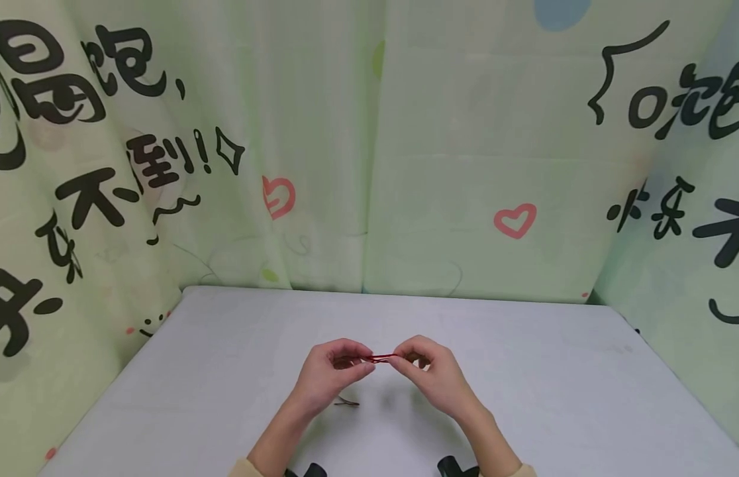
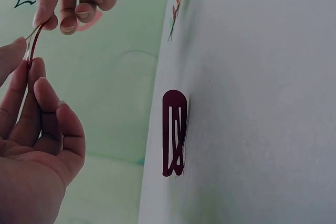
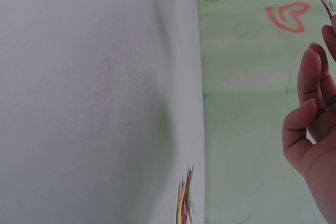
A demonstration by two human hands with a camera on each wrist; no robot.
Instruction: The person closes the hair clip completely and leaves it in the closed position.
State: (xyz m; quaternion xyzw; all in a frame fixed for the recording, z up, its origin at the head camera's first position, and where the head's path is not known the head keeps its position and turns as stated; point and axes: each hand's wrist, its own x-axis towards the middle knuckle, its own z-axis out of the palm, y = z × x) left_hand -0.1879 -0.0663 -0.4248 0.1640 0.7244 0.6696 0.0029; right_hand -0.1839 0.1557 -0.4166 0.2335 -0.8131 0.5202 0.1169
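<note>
A thin red hair clip [image 1: 383,358] is stretched between my two hands above the table. My left hand [image 1: 329,374] pinches one end between thumb and fingers. The other end is pinched by my right hand [image 1: 434,376]. In the left wrist view the held clip looks edge-on, its red band and a thinner pale strip spread apart. Beneath the left hand, a dark red snap hair clip [image 2: 174,132] lies on the tabletop. The right wrist view catches the held clip only at its upper right corner.
A white-covered table [image 1: 226,344] spreads under the hands. Thin strands in yellow, red and green [image 3: 185,200] lie near its edge in the right wrist view. Pale green printed curtains [image 1: 441,165] hang behind and at both sides. Black objects [image 1: 455,467] show at the bottom.
</note>
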